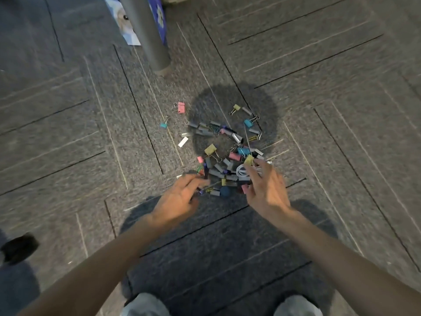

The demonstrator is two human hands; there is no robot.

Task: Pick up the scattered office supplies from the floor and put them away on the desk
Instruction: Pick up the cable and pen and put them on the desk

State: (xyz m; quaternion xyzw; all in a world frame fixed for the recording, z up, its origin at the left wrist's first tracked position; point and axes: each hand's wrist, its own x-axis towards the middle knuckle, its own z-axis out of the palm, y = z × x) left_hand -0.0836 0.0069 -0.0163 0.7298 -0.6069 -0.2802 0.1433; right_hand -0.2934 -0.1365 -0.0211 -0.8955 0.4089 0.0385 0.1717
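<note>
Several binder clips (218,169) in grey, pink, yellow and teal lie in a loose pile on the carpet. A pink clip (181,107), a teal clip (163,125) and a yellow clip (237,107) sit apart further out. A coiled white cable (242,172) and a dark blue round object (225,192) lie in the pile. My left hand (180,199) reaches into the pile's near left edge with its fingers extended, blurred. My right hand (266,188) hovers over the pile's right side, fingers spread, with its fingertips at a yellow clip (249,159) and the cable.
A grey metal desk leg (148,35) stands on the carpet beyond the pile, with a printed sheet (127,26) behind it. A black object (19,247) sits at the left edge. My knees (145,304) show at the bottom.
</note>
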